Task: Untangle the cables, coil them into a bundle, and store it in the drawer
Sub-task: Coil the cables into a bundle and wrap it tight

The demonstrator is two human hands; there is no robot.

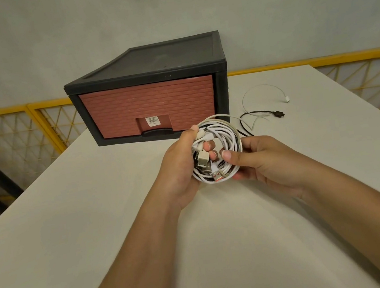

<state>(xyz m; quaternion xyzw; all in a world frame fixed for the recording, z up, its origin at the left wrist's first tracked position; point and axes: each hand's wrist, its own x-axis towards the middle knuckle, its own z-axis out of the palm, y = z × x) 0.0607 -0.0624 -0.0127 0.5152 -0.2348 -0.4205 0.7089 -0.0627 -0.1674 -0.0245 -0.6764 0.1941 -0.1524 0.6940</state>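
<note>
Head view. Cable bundle (218, 151): mostly white coil, plugs gathered at its left side, held above the desk (95, 206). Left hand (182, 167): fingers curled through the coil. Right hand (257, 158): pinches the coil's right edge. Loose ends (263, 109): trailing on desk. Drawer (148, 108): closed, behind the bundle.

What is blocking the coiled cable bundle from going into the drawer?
The brick-red plastic drawer front is shut in its black frame, so it needs opening first. The left hand and right hand both hold the white-and-black cable coil; its loose white tail and black tail lie on the white table.
</note>
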